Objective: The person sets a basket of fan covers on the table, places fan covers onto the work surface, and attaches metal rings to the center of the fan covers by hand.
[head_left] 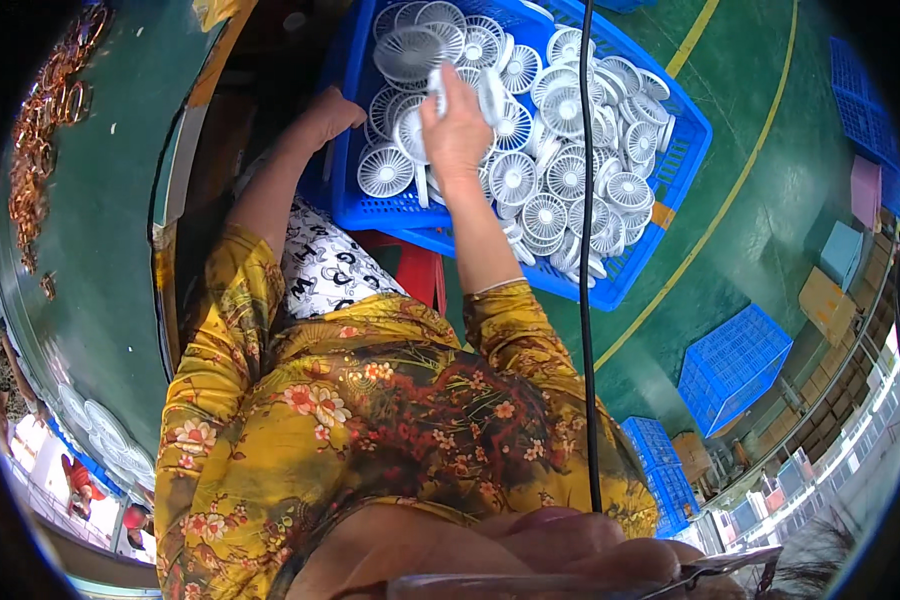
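Observation:
Two overlapping blue plastic crates [352,190] hold many round white slotted discs [513,178] that look like fan grilles. My right hand [457,135] reaches into the nearer left crate, its fingers closed on a white grille [437,92] seen edge-on between thumb and fingers. Another grille stands on edge against the outer side of this hand. At the left wall of the same crate, my left hand [332,115] has its fingers curled around the rim. One grille [410,55] above the right hand looks smeared by motion.
A green-topped table [120,200] runs along the left, with copper-coloured rings [35,170] on it. A black cable [587,300] hangs down past the crates. On the green floor at right stand more blue crates [735,365] and cardboard boxes [828,305]. A red stool [420,272] is partly hidden below.

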{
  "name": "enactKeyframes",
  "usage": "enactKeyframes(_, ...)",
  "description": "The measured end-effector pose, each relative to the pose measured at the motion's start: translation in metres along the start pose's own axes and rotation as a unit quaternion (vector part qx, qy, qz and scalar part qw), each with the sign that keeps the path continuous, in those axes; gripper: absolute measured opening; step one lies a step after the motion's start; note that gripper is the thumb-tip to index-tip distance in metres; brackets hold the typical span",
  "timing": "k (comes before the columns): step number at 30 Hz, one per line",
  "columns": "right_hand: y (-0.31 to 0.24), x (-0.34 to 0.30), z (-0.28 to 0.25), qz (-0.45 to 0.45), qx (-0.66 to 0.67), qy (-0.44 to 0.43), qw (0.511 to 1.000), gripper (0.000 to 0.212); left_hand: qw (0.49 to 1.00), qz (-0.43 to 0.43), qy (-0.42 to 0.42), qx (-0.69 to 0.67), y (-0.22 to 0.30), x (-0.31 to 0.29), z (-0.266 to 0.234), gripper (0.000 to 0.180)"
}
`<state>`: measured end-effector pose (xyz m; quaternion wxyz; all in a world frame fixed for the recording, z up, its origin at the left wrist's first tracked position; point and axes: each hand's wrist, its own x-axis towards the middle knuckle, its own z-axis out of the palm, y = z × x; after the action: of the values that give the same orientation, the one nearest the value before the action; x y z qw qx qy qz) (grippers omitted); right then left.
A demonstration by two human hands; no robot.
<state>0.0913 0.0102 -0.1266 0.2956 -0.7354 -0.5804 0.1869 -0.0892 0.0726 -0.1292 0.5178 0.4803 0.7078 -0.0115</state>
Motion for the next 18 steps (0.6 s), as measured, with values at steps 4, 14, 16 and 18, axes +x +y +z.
enactKeyframes(4, 0.005, 0.008, -0.030, 0.034, 0.214, -0.151, 0.965, 0.081, 0.999, 0.009, 0.020, -0.047, -0.004, 0.002, 0.006, 0.035)
enactKeyframes(14, 0.236, 0.113, -0.104, 0.002, 0.003, -0.197, 0.980, 0.102, 1.000, -0.002, 0.016, -0.007, 0.010, 0.001, 0.004, 0.012)
enactKeyframes(16, 0.249, 0.118, -0.082, -0.023, -0.031, -0.189, 0.981, 0.097, 0.997, 0.034, 0.053, -0.043, 0.009, -0.005, 0.004, 0.012)
enactKeyframes(18, 0.198, 0.117, -0.060, 0.032, 0.198, -0.245, 0.949, 0.066, 0.997, -0.012, 0.072, -0.009, -0.006, -0.011, -0.012, 0.025)
